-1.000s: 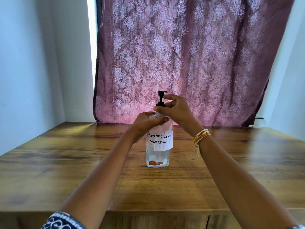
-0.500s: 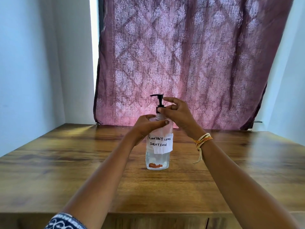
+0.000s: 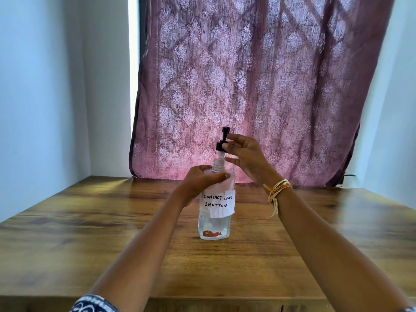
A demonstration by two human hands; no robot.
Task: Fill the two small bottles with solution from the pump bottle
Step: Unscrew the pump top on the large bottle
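- Clear plastic pump bottle (image 3: 215,212): upright near the middle of the wooden table (image 3: 90,233), paper label reading "CONTACT LENS SOLUTION", liquid low in the body.
- Black pump head (image 3: 222,140): raised off the bare threaded neck, directly above it, in line with the bottle's vertical axis.
- My right hand (image 3: 245,157): the nearer to the pump, thumb and forefinger pinching its collar, other fingers spread loose.
- My left hand (image 3: 202,181): wrapped round the bottle's shoulder, steadying it.
- Judgement: next lift should go straight up along that axis, so any dip tube clears the neck.
- Two small bottles: not in view.
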